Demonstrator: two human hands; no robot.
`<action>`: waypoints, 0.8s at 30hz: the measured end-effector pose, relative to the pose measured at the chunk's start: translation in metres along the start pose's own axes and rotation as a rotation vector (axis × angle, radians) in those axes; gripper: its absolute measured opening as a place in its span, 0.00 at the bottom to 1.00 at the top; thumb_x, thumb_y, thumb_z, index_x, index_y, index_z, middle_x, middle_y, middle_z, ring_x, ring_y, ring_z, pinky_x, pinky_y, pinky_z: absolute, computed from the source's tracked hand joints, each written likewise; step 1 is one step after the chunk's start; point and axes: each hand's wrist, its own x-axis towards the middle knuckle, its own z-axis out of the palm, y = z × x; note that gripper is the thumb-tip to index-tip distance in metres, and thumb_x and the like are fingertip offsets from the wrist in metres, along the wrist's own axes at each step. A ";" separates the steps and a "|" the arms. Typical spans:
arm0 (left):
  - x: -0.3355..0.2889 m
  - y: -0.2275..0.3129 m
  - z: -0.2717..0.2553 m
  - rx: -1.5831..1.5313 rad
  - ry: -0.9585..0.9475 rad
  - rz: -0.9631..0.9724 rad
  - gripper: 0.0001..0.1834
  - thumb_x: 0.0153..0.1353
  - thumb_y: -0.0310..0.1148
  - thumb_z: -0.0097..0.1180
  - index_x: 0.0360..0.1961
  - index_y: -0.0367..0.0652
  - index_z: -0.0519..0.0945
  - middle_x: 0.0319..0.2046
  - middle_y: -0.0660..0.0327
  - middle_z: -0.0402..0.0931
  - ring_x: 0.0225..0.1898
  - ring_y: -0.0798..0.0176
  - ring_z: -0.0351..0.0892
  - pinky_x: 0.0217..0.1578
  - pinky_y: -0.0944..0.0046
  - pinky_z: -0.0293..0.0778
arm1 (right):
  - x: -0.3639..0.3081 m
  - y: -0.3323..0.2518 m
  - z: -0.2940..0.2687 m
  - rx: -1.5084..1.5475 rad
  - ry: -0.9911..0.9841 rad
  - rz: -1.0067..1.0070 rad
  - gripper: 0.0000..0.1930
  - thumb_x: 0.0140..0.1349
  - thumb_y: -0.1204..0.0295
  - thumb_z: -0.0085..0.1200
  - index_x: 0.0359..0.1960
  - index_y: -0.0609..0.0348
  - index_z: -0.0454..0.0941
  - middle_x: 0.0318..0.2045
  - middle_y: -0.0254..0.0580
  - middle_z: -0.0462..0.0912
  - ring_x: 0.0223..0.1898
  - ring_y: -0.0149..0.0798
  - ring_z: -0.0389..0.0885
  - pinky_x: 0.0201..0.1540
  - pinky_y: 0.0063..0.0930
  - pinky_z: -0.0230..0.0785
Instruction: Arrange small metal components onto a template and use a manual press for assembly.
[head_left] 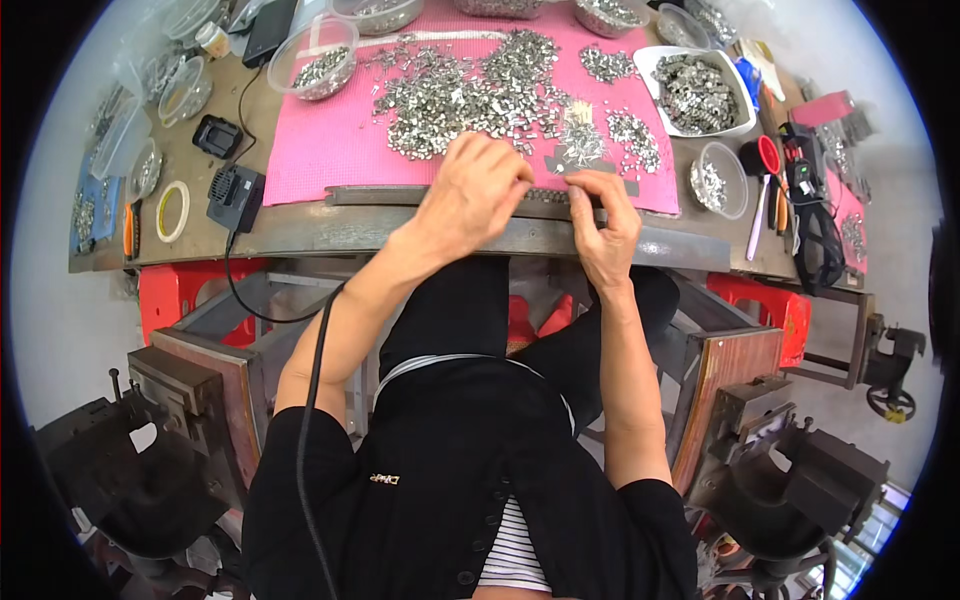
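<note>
While we look down from the head view, our left hand [468,195] curls over a dark metal bar [375,196] along the front of the bench [310,228]. Our right hand [606,222] bends beside it, thumb and forefinger narrowly apart; we cannot tell what either grips. Beyond, small metal pieces [450,105] cover a pink mat [305,150].

This looks to me like a workshop for small metalwork. Loose metal pieces [465,95] lie heaped on a pink mat [300,165], with a white tray [745,100] of them at its right edge. On the mat's near side, left and right, stand heavy dark vises [800,475]; farther right of it, a handwheel [890,405].
</note>
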 end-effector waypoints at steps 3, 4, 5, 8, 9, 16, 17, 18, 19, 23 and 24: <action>-0.003 0.006 0.008 -0.032 -0.010 0.016 0.09 0.55 0.25 0.66 0.36 0.39 0.79 0.33 0.57 0.76 0.39 0.51 0.75 0.46 0.54 0.70 | -0.002 0.000 -0.001 0.005 0.066 0.054 0.06 0.61 0.82 0.61 0.39 0.62 0.83 0.35 0.42 0.84 0.38 0.41 0.82 0.43 0.31 0.73; -0.003 0.006 0.010 -0.035 -0.023 0.016 0.09 0.55 0.25 0.66 0.36 0.39 0.79 0.33 0.56 0.76 0.38 0.51 0.75 0.45 0.54 0.70 | -0.003 0.000 0.001 0.005 0.069 0.055 0.06 0.61 0.82 0.61 0.39 0.62 0.83 0.35 0.42 0.84 0.38 0.41 0.82 0.43 0.31 0.73; -0.004 0.005 0.011 -0.039 -0.035 0.016 0.09 0.55 0.25 0.66 0.35 0.39 0.79 0.33 0.56 0.76 0.38 0.51 0.75 0.45 0.54 0.71 | -0.004 0.001 0.002 0.012 0.081 0.059 0.06 0.61 0.83 0.61 0.39 0.62 0.83 0.35 0.42 0.84 0.38 0.41 0.82 0.43 0.31 0.73; -0.003 0.007 0.013 -0.035 -0.064 0.001 0.08 0.54 0.25 0.64 0.34 0.40 0.78 0.33 0.56 0.74 0.40 0.51 0.74 0.47 0.53 0.71 | -0.006 0.003 0.001 0.022 0.086 0.083 0.06 0.61 0.83 0.61 0.39 0.62 0.83 0.35 0.42 0.84 0.38 0.41 0.82 0.43 0.31 0.73; -0.003 0.007 0.013 -0.038 -0.065 0.003 0.08 0.54 0.25 0.64 0.34 0.40 0.78 0.33 0.56 0.74 0.40 0.51 0.74 0.47 0.53 0.71 | -0.006 0.003 0.000 0.027 0.082 0.103 0.06 0.61 0.83 0.61 0.39 0.62 0.83 0.35 0.42 0.84 0.38 0.41 0.82 0.43 0.31 0.73; -0.007 0.013 0.016 -0.001 -0.032 -0.054 0.09 0.55 0.27 0.66 0.36 0.42 0.79 0.34 0.58 0.75 0.42 0.52 0.76 0.56 0.48 0.68 | -0.006 0.001 -0.004 0.012 0.062 0.104 0.07 0.61 0.82 0.61 0.39 0.62 0.83 0.35 0.42 0.84 0.38 0.42 0.82 0.43 0.32 0.73; -0.008 0.015 0.017 0.023 0.005 -0.063 0.10 0.55 0.27 0.67 0.38 0.41 0.80 0.35 0.58 0.77 0.42 0.52 0.76 0.59 0.46 0.66 | -0.006 0.000 -0.004 0.002 0.060 0.087 0.07 0.61 0.82 0.61 0.40 0.62 0.83 0.35 0.43 0.84 0.39 0.42 0.82 0.44 0.32 0.73; -0.010 0.016 0.017 0.022 0.006 -0.063 0.10 0.55 0.27 0.67 0.38 0.41 0.80 0.35 0.58 0.77 0.42 0.52 0.76 0.59 0.46 0.66 | -0.006 0.000 -0.005 -0.006 0.057 0.069 0.07 0.61 0.82 0.61 0.40 0.62 0.83 0.36 0.43 0.84 0.39 0.43 0.82 0.44 0.33 0.73; -0.011 0.016 0.018 0.039 0.027 -0.091 0.11 0.56 0.28 0.66 0.40 0.43 0.80 0.36 0.59 0.77 0.44 0.53 0.76 0.62 0.42 0.62 | -0.007 0.001 -0.006 -0.007 0.057 0.069 0.07 0.61 0.82 0.61 0.40 0.62 0.83 0.36 0.43 0.84 0.39 0.43 0.82 0.44 0.33 0.73; -0.020 0.015 0.007 0.065 0.172 -0.148 0.14 0.57 0.31 0.66 0.45 0.45 0.81 0.39 0.61 0.79 0.46 0.55 0.77 0.65 0.39 0.57 | -0.011 0.003 -0.013 -0.074 0.049 0.041 0.10 0.59 0.82 0.62 0.43 0.63 0.82 0.40 0.46 0.83 0.42 0.46 0.81 0.47 0.35 0.74; -0.028 0.012 -0.002 0.120 0.178 -0.163 0.17 0.58 0.35 0.68 0.47 0.46 0.81 0.41 0.62 0.79 0.49 0.55 0.75 0.65 0.42 0.56 | -0.012 0.001 -0.014 -0.104 0.027 0.039 0.12 0.58 0.82 0.63 0.45 0.63 0.81 0.42 0.47 0.83 0.44 0.48 0.81 0.49 0.37 0.73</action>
